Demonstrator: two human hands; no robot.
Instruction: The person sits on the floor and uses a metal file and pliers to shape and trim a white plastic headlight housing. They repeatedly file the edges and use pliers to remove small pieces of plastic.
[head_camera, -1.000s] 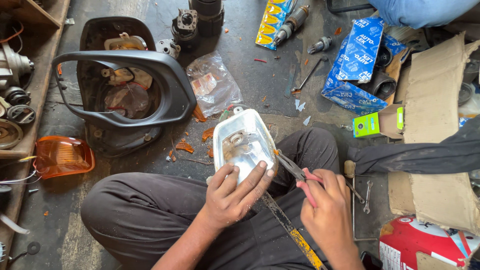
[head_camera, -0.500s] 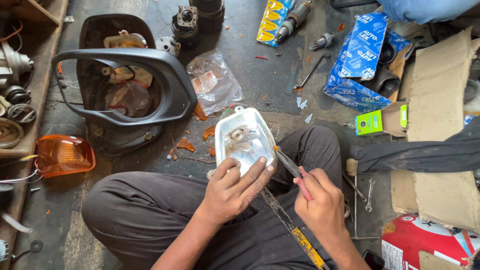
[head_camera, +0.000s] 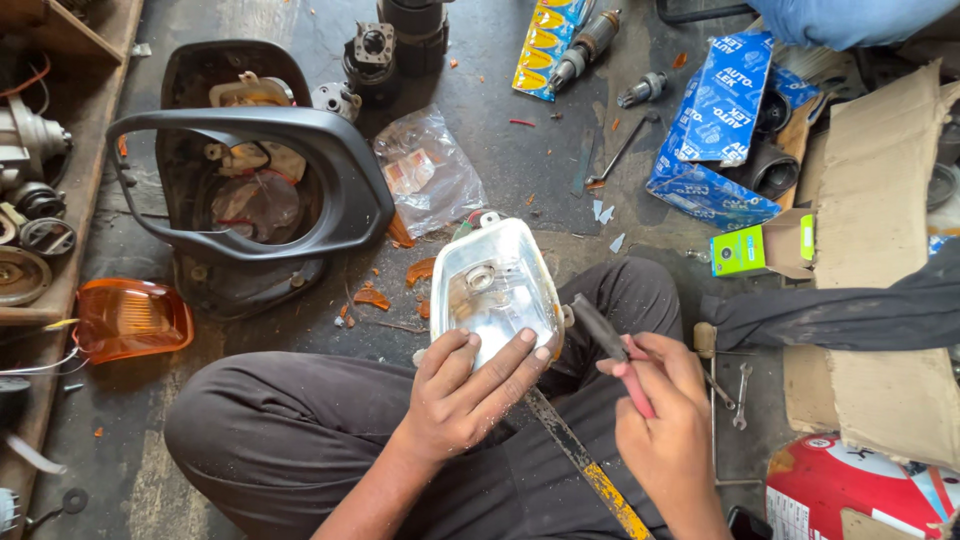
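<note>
Left hand (head_camera: 462, 390) grips the clear lamp housing (head_camera: 492, 288) by its lower edge, fingers spread across the face, above the lap. Likely light, brittle plastic; hold at the rim. Right hand (head_camera: 665, 420) clasps a screwdriver (head_camera: 612, 352) against its side.

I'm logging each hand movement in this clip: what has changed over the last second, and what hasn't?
Very little changed. The right hand drew slightly down and back with the red-handled tool, its tip still at the right edge of the clear lamp housing. The left hand kept its grip on the housing's lower end. The orange lens and black mirror frame stayed put.
</note>
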